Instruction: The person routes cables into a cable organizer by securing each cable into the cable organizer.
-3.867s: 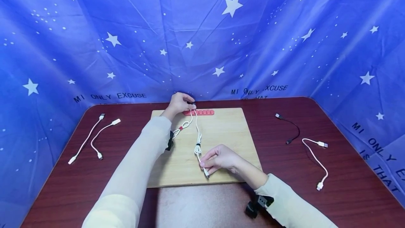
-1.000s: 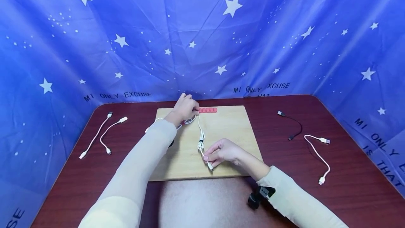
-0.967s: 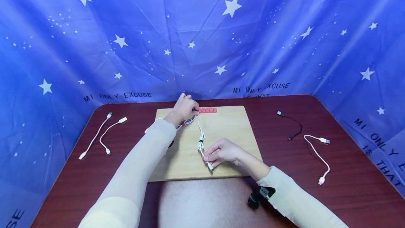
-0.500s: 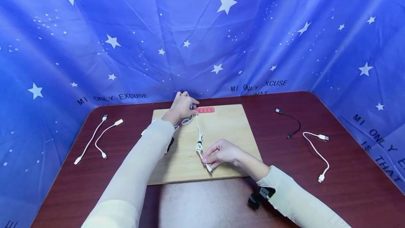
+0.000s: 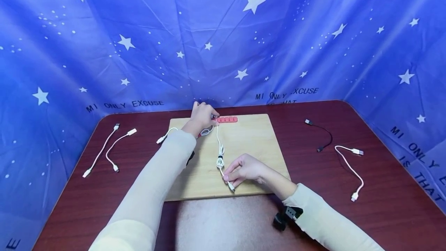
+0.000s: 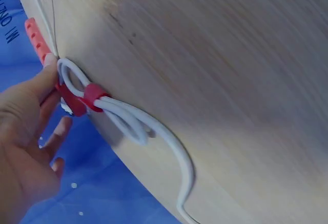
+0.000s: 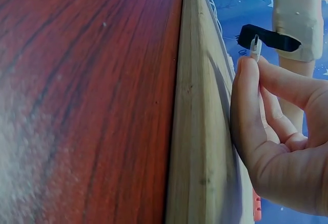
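Note:
In the head view, my left hand point(image 5: 203, 116) is at the left end of a red cable clip strip point(image 5: 228, 119), its thumb and index finger pinching the white USB cable there. A grey plug point(image 5: 213, 116) shows between those fingers. The cable's coil point(image 5: 220, 161), bound with a black tie, hangs toward my right hand point(image 5: 245, 169), which pinches the near end just behind its connector point(image 5: 231, 186). A second white cable, bundled with a red strap point(image 6: 95, 96), lies beside my left fingers and partly under the forearm. Its white tip point(image 5: 160, 140) pokes out to the left.
The strip lies along the far edge of a wooden board point(image 5: 258, 146) on a dark red table point(image 5: 313, 181). Two short white cables point(image 5: 101, 150) are at left. A black cable point(image 5: 325, 133) and a white cable point(image 5: 352, 171) are at right. A star-printed blue curtain point(image 5: 223, 49) surrounds the table.
Since the earliest frame, my left hand has come down from behind the strip onto its left end. In the last second its index finger has lifted, uncovering the plug. My right hand stays nearly still.

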Demonstrator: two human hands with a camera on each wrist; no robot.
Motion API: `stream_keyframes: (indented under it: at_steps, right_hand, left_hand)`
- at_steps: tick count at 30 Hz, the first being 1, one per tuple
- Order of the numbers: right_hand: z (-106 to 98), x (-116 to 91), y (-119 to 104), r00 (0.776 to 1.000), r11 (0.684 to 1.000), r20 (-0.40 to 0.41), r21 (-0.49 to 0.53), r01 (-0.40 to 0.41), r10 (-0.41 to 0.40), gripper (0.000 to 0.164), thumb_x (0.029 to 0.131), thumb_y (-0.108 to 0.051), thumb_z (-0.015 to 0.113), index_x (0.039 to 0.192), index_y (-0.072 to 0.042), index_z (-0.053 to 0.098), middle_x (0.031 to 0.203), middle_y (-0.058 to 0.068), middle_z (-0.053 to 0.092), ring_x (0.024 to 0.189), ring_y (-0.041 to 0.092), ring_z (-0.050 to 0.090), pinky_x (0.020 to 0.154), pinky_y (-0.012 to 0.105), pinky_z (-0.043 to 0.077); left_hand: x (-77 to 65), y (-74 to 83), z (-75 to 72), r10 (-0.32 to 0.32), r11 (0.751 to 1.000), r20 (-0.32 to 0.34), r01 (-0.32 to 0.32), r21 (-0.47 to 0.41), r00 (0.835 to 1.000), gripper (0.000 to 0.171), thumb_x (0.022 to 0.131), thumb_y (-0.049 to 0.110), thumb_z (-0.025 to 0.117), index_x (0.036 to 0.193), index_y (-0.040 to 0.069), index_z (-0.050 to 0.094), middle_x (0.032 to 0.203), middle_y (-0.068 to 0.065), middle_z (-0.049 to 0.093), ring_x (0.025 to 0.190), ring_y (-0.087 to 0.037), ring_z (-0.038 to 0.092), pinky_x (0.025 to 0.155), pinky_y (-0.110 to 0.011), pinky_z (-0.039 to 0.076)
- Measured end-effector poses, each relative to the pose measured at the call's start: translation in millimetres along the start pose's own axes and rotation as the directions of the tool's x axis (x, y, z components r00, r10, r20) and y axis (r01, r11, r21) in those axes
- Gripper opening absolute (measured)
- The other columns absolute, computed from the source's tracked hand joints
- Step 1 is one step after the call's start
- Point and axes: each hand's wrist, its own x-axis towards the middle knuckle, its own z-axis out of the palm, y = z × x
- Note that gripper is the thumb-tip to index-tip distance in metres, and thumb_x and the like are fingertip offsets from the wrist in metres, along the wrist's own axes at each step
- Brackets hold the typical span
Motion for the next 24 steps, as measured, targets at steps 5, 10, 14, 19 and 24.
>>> stream_keyframes:
  at_steps: [5,10,14,19,24]
  right_hand:
    - [0.9,-3.1,-3.9,1.0,1.0,-0.007,-0.01,0.005,-0.005,0.023,0.082,0.004,0.068,0.101,0.017,0.065,0.073,0.006,0.074,0.058,0.008,0.065,0.065,0.029,0.062]
    - [4.1,-4.4,-1.8,0.999,0.999,-0.028,-0.023,-0.025,0.024,0.022,0.083,0.003,0.068,0.101,0.015,0.066,0.074,0.007,0.074,0.058,0.009,0.065,0.065,0.028,0.062]
    - [8.5,-5.3,2.6,0.999,0.999,-0.027,-0.023,-0.041,0.041,0.021,0.083,0.003,0.068,0.101,0.014,0.067,0.073,0.007,0.074,0.059,0.009,0.065,0.066,0.029,0.062]
    - [9.5,-8.0,1.5,0.999,0.999,-0.049,-0.037,-0.015,0.014,0.02,0.082,0.004,0.068,0.099,0.015,0.066,0.074,0.01,0.074,0.057,0.009,0.065,0.065,0.03,0.062]
    - [8.2,-10.6,1.9,0.999,0.997,-0.051,-0.07,0.007,-0.01,0.019,0.082,0.003,0.069,0.097,0.014,0.067,0.074,0.012,0.074,0.055,0.008,0.064,0.062,0.028,0.061]
  left_hand:
    - [-1.8,0.2,-3.5,0.011,0.999,0.004,-0.011,0.044,1.0,0.038,0.081,0.041,0.075,0.116,0.029,0.07,0.119,0.005,0.071,0.106,-0.023,0.053,0.096,-0.039,0.032]
    - [-6.0,0.2,-1.2,0.085,0.99,0.029,-0.087,0.11,0.996,0.041,0.083,0.042,0.072,0.122,0.026,0.067,0.121,0.006,0.07,0.112,-0.024,0.053,0.099,-0.04,0.032]
    - [-11.7,-4.6,1.0,0.126,0.984,0.023,-0.128,0.121,0.992,0.046,0.083,0.042,0.072,0.126,0.026,0.065,0.119,0.007,0.07,0.11,-0.023,0.052,0.099,-0.04,0.032]
    - [-17.3,-12.0,-8.5,0.142,0.983,-0.047,-0.136,0.122,0.989,0.041,0.084,0.035,0.073,0.123,0.023,0.067,0.111,0.002,0.073,0.103,-0.022,0.053,0.094,-0.039,0.033]
    - [-23.5,-18.8,-18.9,0.126,0.987,-0.067,-0.118,0.107,0.99,0.036,0.087,0.033,0.07,0.121,0.022,0.068,0.111,0.001,0.073,0.103,-0.023,0.052,0.093,-0.038,0.032]
